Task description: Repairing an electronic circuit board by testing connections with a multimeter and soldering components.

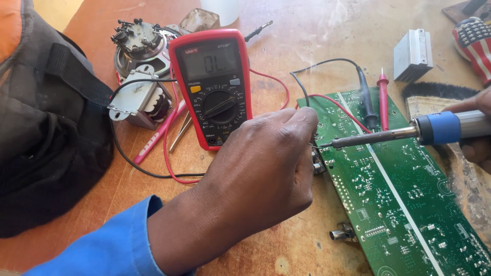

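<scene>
A green circuit board (404,194) lies on the wooden table at the right. My left hand (266,168) rests at the board's left edge, its fingertips pinched on a thin wire of solder that is mostly hidden. My right hand (475,133) grips a soldering iron (404,134) with a blue collar, held level. The iron's tip touches the board right beside my left fingertips. Thin smoke rises above that spot.
A red multimeter (215,87) lies left of the board, its red probe (383,97) and black probe (366,102) resting on the board. A small transformer (140,99), a speaker (138,46), a dark bag (46,128), a metal heat sink (413,53) and a brush (434,92) surround them.
</scene>
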